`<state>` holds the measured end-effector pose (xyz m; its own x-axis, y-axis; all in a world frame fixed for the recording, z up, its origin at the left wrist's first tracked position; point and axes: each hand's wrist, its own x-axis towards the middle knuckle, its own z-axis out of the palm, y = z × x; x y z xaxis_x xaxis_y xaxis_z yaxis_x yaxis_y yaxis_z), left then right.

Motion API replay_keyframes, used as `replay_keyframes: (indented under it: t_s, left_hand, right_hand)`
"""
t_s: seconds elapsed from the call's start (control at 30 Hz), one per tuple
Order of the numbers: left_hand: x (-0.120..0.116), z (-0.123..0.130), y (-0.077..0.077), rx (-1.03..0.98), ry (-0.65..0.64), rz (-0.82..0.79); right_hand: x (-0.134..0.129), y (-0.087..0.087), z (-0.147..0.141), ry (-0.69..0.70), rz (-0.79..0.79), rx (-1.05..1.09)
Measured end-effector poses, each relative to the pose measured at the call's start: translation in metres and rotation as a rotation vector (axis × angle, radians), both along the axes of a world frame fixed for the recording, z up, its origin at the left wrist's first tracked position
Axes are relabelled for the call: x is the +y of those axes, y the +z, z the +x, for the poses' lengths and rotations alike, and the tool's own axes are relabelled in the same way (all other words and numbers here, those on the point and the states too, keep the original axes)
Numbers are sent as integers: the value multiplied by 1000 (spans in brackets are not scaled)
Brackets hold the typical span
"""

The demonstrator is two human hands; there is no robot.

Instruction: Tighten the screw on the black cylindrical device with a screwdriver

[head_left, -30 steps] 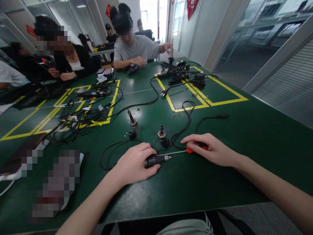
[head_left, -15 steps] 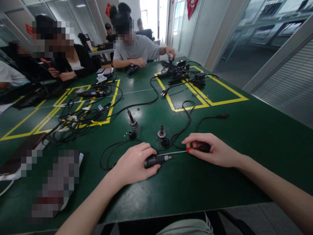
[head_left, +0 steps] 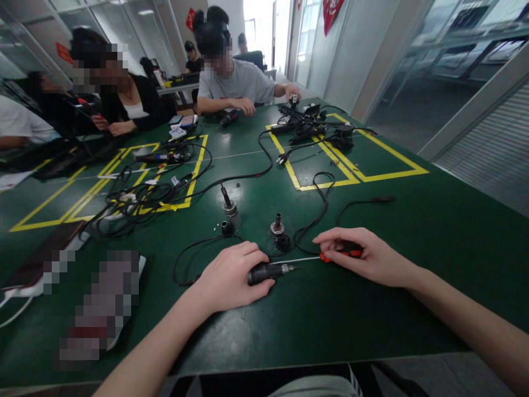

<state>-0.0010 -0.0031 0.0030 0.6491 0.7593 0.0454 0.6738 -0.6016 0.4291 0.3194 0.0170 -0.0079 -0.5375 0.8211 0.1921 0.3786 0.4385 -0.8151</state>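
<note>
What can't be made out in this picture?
All in the head view:
Dark tool: rear hidden under the left hand.
Screwdriver: far end lost behind that hand or the tool; handle partly covered by the right hand.
Flat object, lower left: surface pixelated.

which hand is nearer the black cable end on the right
Right. The right hand is just this side of the black cable end; the left hand, around the black tool, is farther off to its left.

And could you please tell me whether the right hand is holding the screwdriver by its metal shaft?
No, the right hand holds the screwdriver by its red-and-black handle, with the shaft pointing toward the left hand.
</note>
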Motion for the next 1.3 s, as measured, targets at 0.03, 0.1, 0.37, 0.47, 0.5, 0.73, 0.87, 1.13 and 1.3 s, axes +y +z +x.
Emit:
replay_keyframes:
  t_s: [0.03, 0.1, 0.37, 0.47, 0.5, 0.73, 0.87, 1.13, 1.3]
  left_hand:
    - [0, 0, 0, 0, 1, -2]
    - [0, 0, 0, 4, 1, -5]
    - [0, 0, 0, -4, 1, 0]
    - [0, -1, 0, -6, -1, 4]
    - [0, -1, 0, -6, -1, 8]
    - [1, 0, 1, 2, -2, 5]
    - [0, -1, 0, -6, -3, 0]
    - [0, -2, -1, -21, -7, 4]
    - [0, -2, -1, -17, -9, 13]
  right_hand:
    - [0, 1, 0, -6, -12, 8]
    - [0, 3, 1, -23, -24, 16]
    - [2, 0, 0, -56, -44, 2]
    - [3, -2, 0, -55, -16, -55]
    - [3, -2, 1, -50, -19, -61]
    - [2, -3, 1, -32, -49, -23]
    - [0, 2, -1, -29, -130, 13]
    - [5, -16, 0, -92, 12, -77]
    - [3, -12, -1, -33, -18, -81]
